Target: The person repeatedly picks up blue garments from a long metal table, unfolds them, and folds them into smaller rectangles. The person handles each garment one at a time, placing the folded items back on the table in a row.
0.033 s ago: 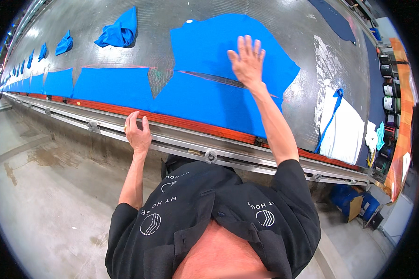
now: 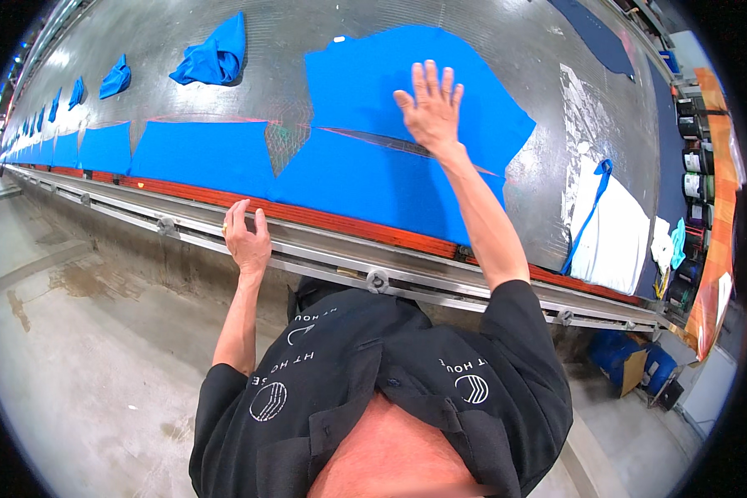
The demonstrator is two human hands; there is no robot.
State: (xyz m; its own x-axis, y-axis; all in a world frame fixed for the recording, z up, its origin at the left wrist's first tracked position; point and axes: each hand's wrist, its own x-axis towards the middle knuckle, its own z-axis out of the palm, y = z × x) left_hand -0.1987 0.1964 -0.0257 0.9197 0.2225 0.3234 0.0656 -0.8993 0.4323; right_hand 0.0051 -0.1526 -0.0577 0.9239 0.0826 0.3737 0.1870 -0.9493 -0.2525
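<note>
While flat under the right hand [image 2: 430, 108], the blue fabric panel [image 2: 390, 158] runs left-right.

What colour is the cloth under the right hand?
Bright blue cloth, clearest in the head view.

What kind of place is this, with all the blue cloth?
Probably a clothing or fabric-printing workshop: flat blue fabric pieces lie in a row on a long metal table, the right hand presses one, and ink pots stand nearby.
</note>
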